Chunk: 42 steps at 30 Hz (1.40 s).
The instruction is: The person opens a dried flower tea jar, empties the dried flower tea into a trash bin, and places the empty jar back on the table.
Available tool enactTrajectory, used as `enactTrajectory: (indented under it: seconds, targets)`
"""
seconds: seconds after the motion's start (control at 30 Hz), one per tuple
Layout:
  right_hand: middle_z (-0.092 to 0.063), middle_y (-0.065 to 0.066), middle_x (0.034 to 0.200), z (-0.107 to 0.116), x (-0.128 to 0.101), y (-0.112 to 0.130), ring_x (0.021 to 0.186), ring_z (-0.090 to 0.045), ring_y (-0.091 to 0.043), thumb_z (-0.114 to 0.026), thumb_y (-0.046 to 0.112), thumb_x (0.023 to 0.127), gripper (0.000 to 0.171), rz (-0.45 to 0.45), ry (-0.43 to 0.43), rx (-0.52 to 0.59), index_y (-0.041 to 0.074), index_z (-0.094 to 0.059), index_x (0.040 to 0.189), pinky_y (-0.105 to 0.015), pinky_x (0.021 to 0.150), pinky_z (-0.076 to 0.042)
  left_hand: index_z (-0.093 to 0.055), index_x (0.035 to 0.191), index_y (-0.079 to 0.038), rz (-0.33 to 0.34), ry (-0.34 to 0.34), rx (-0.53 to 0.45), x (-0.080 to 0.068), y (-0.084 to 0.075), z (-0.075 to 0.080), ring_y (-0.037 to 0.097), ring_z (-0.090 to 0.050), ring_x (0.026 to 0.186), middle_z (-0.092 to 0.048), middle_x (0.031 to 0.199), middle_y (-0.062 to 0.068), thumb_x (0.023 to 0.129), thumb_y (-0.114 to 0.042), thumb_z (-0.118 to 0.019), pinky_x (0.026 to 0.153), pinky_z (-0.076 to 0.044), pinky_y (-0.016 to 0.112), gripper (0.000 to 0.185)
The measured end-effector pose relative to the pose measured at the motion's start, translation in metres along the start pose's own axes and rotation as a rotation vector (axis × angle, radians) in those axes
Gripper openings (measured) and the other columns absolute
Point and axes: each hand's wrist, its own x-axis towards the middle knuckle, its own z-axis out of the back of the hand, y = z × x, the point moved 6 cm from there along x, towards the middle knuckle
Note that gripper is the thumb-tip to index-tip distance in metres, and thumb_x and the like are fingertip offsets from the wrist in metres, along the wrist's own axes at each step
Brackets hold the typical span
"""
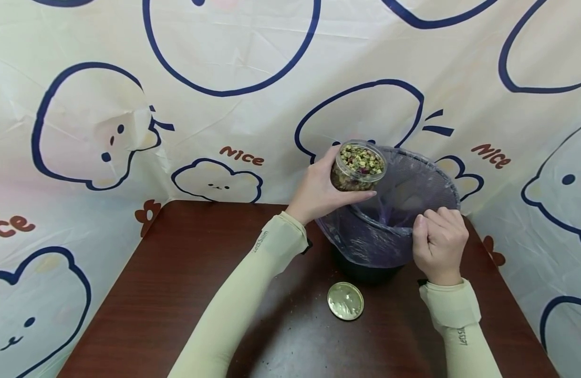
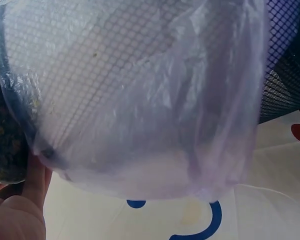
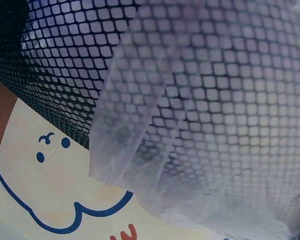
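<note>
My left hand [image 1: 319,189] grips a clear round jar [image 1: 358,166] with no lid, filled with green and reddish bits, and holds it tilted at the left rim of a black mesh bin [image 1: 366,273]. The bin is lined with a thin purple plastic bag [image 1: 404,189]. My right hand [image 1: 439,242] pinches the bin's near rim and the bag's edge. In the left wrist view the bag [image 2: 140,100] over the mesh fills the frame, with the jar [image 2: 7,145] at the far left. The right wrist view shows only mesh [image 3: 90,65] and bag film [image 3: 190,125].
A round gold lid [image 1: 345,301] lies flat on the dark brown table [image 1: 177,294], just in front of the bin. A cloth printed with cartoon faces [image 1: 106,131] hangs behind the table. Both arms wear pale sleeves.
</note>
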Motion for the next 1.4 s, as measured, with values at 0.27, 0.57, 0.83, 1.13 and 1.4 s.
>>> enactTrajectory:
  seconds: [0.27,0.57,0.83,1.13,1.4]
  targets:
    - [-0.023,-0.001,0.05,0.0,-0.002,-0.004,0.052,-0.018,-0.021,-0.045,0.025,0.1,0.057,0.004,0.005,0.009,0.012,-0.03,0.047,-0.032,0.064,-0.016,-0.036,0.159,-0.032,-0.002,0.012,0.022,0.01,-0.001,-0.01,0.012,-0.054,0.133,-0.056,0.146,-0.005,0.072,-0.053,-0.092,0.109,-0.05,0.043,0.105]
    - [-0.023,-0.002,0.05,0.001,-0.004,-0.005,0.052,-0.019,-0.022,-0.046,0.023,0.099,0.056,-0.01,0.017,-0.011,0.012,-0.031,0.046,-0.032,0.064,-0.016,-0.042,0.156,-0.027,-0.052,0.045,0.079,0.016,-0.002,-0.021,0.01,-0.052,0.135,-0.054,0.15,-0.007,0.072,-0.05,-0.093,0.112,-0.047,0.04,0.101]
    - [-0.022,-0.001,0.051,0.001,-0.002,-0.003,0.053,-0.017,-0.021,-0.044,0.029,0.103,0.061,0.0,0.011,-0.01,0.012,-0.03,0.046,-0.032,0.064,-0.015,-0.039,0.159,-0.025,-0.035,0.07,0.13,0.018,0.001,-0.026,0.016,-0.052,0.137,-0.052,0.153,-0.002,0.072,-0.048,-0.093,0.112,-0.048,0.041,0.105]
    - [-0.021,-0.001,0.05,0.0,0.0,-0.002,0.052,-0.016,-0.021,-0.045,0.021,0.098,0.055,-0.019,-0.001,-0.008,0.011,-0.03,0.046,-0.033,0.063,-0.015,-0.043,0.154,-0.029,0.016,0.116,0.189,0.017,0.003,-0.029,0.022,-0.056,0.13,-0.052,0.147,0.001,0.073,-0.045,-0.093,0.105,-0.052,0.045,0.096]
    - [-0.021,-0.001,0.05,-0.001,0.0,-0.003,0.052,-0.016,-0.022,-0.046,0.021,0.098,0.056,-0.005,-0.007,-0.003,0.012,-0.028,0.046,-0.033,0.063,-0.014,-0.043,0.155,-0.031,0.031,0.113,0.232,0.019,0.005,-0.029,0.023,-0.056,0.129,-0.052,0.146,0.001,0.074,-0.046,-0.091,0.104,-0.052,0.046,0.096]
